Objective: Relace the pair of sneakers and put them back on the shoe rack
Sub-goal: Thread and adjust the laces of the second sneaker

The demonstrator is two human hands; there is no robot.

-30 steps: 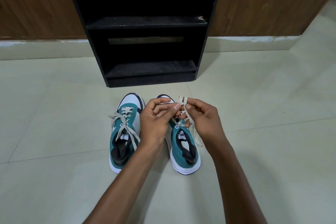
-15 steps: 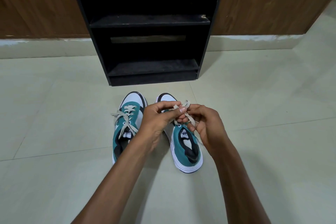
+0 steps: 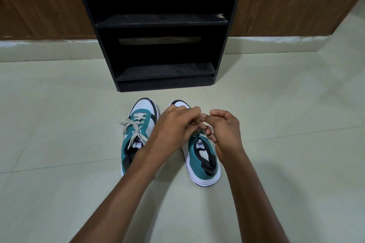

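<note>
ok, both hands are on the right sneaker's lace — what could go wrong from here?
1. Both hands, left hand and right hand, cover the lace on the right sneaker, so the knot is hidden; it may come out loose or uneven.
2. The left forearm crosses over the left sneaker, whose tied lace ends lie slack; a pull back could snag them.
3. Both sneakers stand on the floor; the shoe rack step is not yet done.
</note>
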